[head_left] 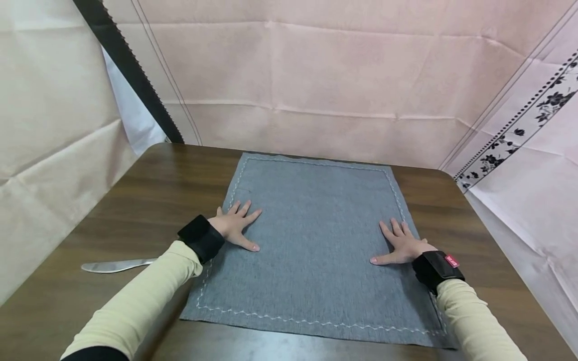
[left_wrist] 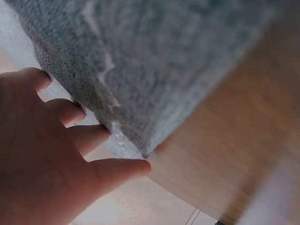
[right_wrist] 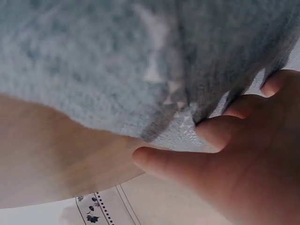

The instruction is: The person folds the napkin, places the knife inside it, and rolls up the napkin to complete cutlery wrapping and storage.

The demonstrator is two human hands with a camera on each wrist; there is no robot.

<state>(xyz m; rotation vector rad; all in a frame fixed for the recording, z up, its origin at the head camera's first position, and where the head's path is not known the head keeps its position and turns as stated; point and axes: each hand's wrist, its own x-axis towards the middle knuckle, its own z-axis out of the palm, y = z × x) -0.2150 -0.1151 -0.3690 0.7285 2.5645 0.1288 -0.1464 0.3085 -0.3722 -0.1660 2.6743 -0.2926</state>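
A grey-blue cloth (head_left: 311,240) of flecked, woven-looking fabric lies on the table beneath both hands, roughly four-sided, with a pale wavy line running inside its edges. The left hand (head_left: 236,226) rests on its left part, palm down, fingers and thumb spread; the right hand (head_left: 399,245) rests on its right part, likewise splayed. Both wrists wear black bands, above pale yellow sleeves (head_left: 135,301).

The table (head_left: 189,173) is brown, wood-grained and round-cornered. The cloth's left edge passes under the left wrist, its right edge under the right wrist. Its far edge, beyond the fingertips, lies near the table's far edge; its near edge sits closer to the body than either hand. A broad stretch of cloth separates the hands, and wood shows outside each one. Left of the left wrist lies a smooth, round-tipped metal blade (head_left: 113,266), one end hidden by the sleeve. Past the hands hangs a creased, pinkish sheet (head_left: 334,75); beyond the right hand runs a black-flowered strip (head_left: 515,138).
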